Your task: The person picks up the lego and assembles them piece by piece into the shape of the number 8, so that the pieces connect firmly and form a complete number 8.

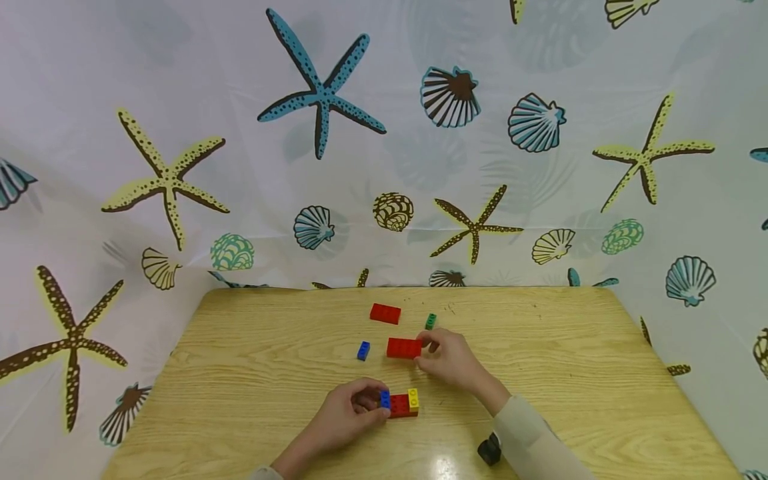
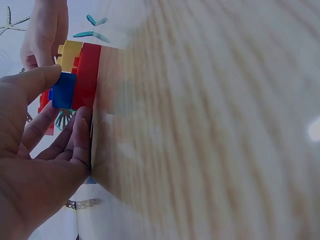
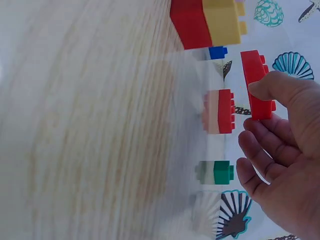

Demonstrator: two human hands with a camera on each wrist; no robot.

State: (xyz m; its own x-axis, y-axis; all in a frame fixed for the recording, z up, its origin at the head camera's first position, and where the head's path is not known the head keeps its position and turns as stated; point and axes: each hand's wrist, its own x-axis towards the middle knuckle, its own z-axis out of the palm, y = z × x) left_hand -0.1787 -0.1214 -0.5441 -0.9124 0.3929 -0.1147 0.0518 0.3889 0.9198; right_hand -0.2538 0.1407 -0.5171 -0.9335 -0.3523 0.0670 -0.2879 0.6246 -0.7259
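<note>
My left hand (image 1: 345, 413) pinches the blue end of a small stack of toy bricks near the front of the table. The stack is a red brick (image 1: 400, 405) with a blue brick (image 1: 385, 399) on its left end and a yellow brick (image 1: 413, 400) on its right; red studs show between them. Behind it, my right hand (image 1: 450, 360) grips another red brick (image 1: 403, 347) by its right end. In the right wrist view this held brick (image 3: 256, 85) is raised off the table, with the thumb on its underside and its studs facing up.
Farther back on the wooden table (image 1: 270, 353) lie a loose red brick (image 1: 386, 313), a small green brick (image 1: 431, 321) and a small blue brick (image 1: 363, 351). A black object (image 1: 489, 451) is beside the right sleeve. A curtain (image 1: 384, 160) with starfish and shells hangs around the table.
</note>
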